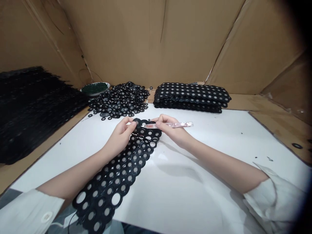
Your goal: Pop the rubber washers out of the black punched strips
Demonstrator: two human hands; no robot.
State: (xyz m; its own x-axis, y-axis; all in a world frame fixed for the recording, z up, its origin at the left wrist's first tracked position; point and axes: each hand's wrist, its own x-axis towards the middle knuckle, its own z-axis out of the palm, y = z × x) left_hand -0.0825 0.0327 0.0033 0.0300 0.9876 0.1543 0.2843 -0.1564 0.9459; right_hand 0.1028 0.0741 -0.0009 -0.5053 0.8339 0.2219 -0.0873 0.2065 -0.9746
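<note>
Strip of black linked rings with pale centres [123, 172] runs across a white tabletop [219, 144], its far end between the hands. The left hand [122, 131] pinches that end between thumb and finger; the right hand [170, 130] grips a slim, shiny pinkish tool [181, 124], tip at the rings. Beyond, my feed shows a heap of loose black rings [122, 100] left of a stack of black ring-patterned panels [190, 95], before a brown cardboard wall [190, 42].

- Left hand [122, 130] at 9 o'clock, right hand [172, 128] at 3, the ring sheet [129, 164] between, running toward 7 over the tabletop [190, 204].
- Tweezers [182, 124] in the right hand.
- Beyond: ring pile [122, 99] at 11, bowl [108, 85] at 10, folded sheets [191, 96] at 2.
- Stacked bundle [36, 110] at 9.
</note>
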